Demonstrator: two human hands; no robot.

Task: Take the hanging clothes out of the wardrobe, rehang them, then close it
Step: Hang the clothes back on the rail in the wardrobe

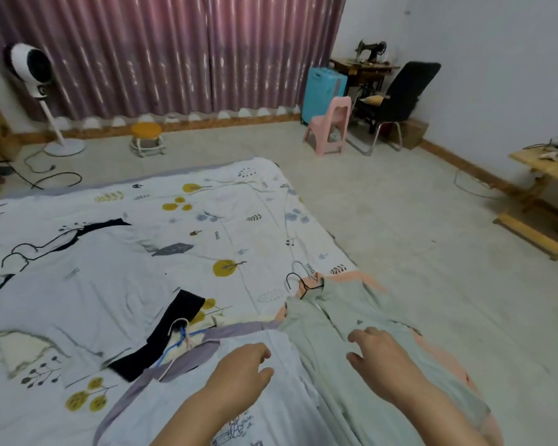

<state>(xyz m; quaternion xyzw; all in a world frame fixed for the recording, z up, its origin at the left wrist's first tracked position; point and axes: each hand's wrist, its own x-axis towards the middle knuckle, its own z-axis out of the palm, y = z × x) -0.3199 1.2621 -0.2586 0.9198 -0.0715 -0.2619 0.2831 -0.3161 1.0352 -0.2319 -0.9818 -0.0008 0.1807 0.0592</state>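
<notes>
Clothes on hangers lie spread flat over a bed [226, 201] covered in a soft white sheet printed with yellow trees and grey leaves. Neither hand grips anything. The left hand [239, 378] hovers over a pale blue T-shirt [174, 400] with lilac trim, fingers loosely curled and thumb apart. The right hand [384, 362] is just above a mint green shirt [329, 320], fingers relaxed and spread; whether the tips touch the cloth cannot be told.

The green shirt hangs on a thin black wire hanger [300, 284], its hook pointing up the bed, and lies over a peach garment [364, 280] at the bed's edge. By the blue shirt's collar sit a white hanger [176, 326] and a blue hanger [171, 349], their hooks crossing over a black cloth [161, 336]. Farther left a large pale blue shirt [78, 278] lies on two black hangers [23, 252].

Beyond the bed on the tiled floor: one white standing fan [33, 75], one round yellow stool [146, 136], one pink plastic chair [332, 123], one black office chair [400, 94], one turquoise box [324, 91], a sewing machine [369, 49] on its table, pleated mauve curtains [174, 49], and a wooden bench [545, 175] at right.
</notes>
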